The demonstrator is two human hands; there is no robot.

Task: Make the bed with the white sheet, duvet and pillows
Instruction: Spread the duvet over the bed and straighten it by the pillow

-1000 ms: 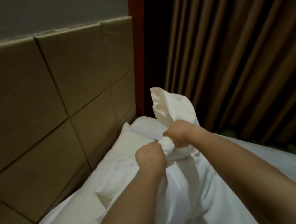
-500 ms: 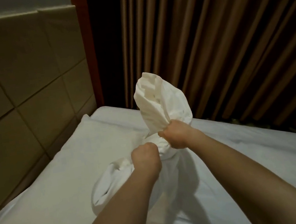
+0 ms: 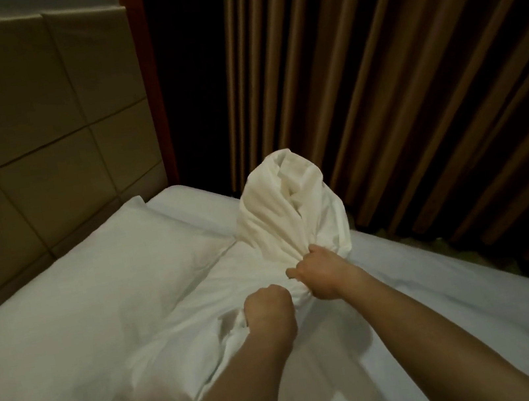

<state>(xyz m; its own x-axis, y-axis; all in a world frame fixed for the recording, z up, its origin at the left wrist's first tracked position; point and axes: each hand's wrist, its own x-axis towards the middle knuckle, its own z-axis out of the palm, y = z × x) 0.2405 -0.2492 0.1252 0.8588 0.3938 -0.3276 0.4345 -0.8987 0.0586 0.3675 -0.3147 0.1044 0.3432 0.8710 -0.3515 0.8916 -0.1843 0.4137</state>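
Beside the headboard (image 3: pixel 33 108), one pillow (image 3: pixel 74 299) already lies flat on the sheet (image 3: pixel 463 307). Just right of that pillow, both fists, left hand (image 3: pixel 268 307) and right hand (image 3: pixel 319 271), clench a bunched pillowcase (image 3: pixel 289 213), its loose end standing up. Casing looks unfinished; no spread duvet shows yet.

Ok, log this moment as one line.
left hand grips bunched white fabric | right hand grips it too | pillow by headboard
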